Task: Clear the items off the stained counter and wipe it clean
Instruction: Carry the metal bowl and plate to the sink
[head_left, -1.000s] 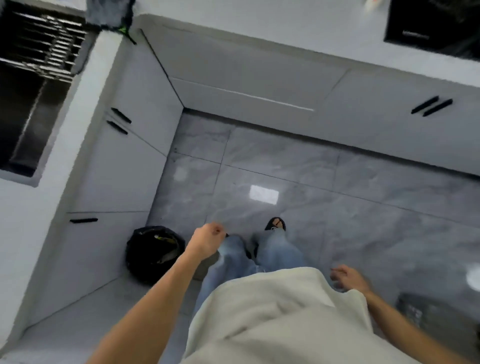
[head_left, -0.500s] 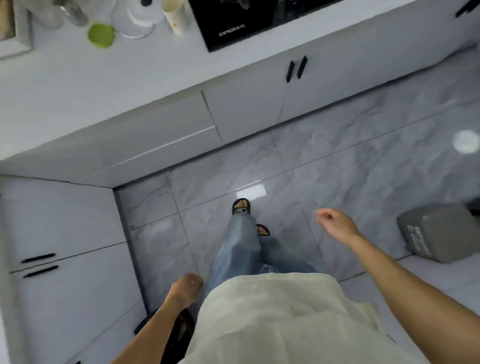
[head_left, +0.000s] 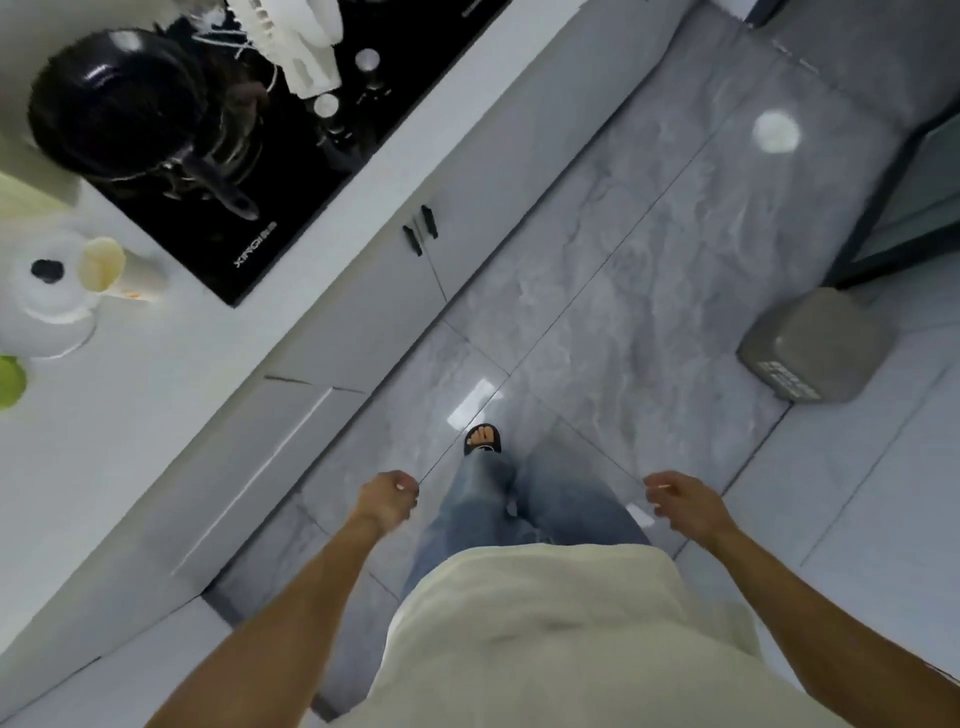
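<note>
1. Person is standing on the grey tiled floor (head_left: 623, 270), looking down at own legs; one sandalled foot (head_left: 483, 439) is showing ahead.
2. Left hand (head_left: 387, 499) is hanging in front of the body, fingers loosely curled, holding nothing.
3. Right hand (head_left: 683, 501) is hanging at the same height, fingers loosely curled, holding nothing.
4. White table (head_left: 156, 395) is running along the left side, well apart from both hands.
5. Black cooktop (head_left: 291, 156) is sitting in the table, with a dark pan (head_left: 124, 104) on it.
6. Pale cup (head_left: 101, 265) is standing just beside a white round item (head_left: 47, 317), blurred; something green (head_left: 10, 382) is lying at the left edge.
7. White cabinet doors with black handles (head_left: 421, 228) are facing the floor below the table.
8. Grey bin (head_left: 815, 345) is sitting on the floor at right.
</note>
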